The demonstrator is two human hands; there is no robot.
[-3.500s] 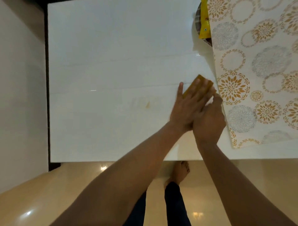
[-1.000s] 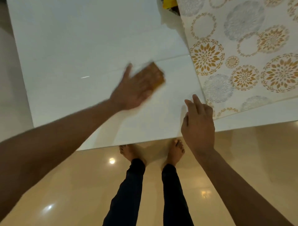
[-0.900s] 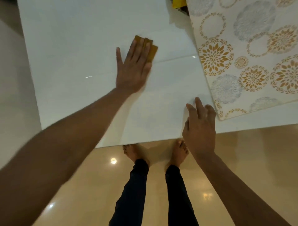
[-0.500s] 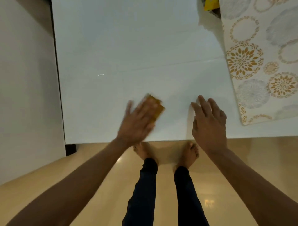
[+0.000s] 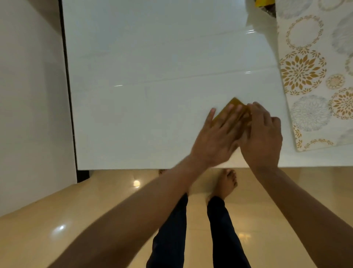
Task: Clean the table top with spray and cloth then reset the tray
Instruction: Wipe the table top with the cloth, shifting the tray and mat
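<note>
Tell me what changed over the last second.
The left hand swept the yellow cloth from the middle of the table top rightward, up against the right hand. The right hand kept resting near the front edge; the patterned mat stayed put.

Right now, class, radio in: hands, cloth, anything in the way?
Left hand flat on yellow cloth. Right hand touching it. Patterned mat alongside, right.

Patterned mat [image 5: 313, 80] at right; yellow packet [image 5: 264, 2] top edge; glossy floor [image 5: 57, 220].
</note>
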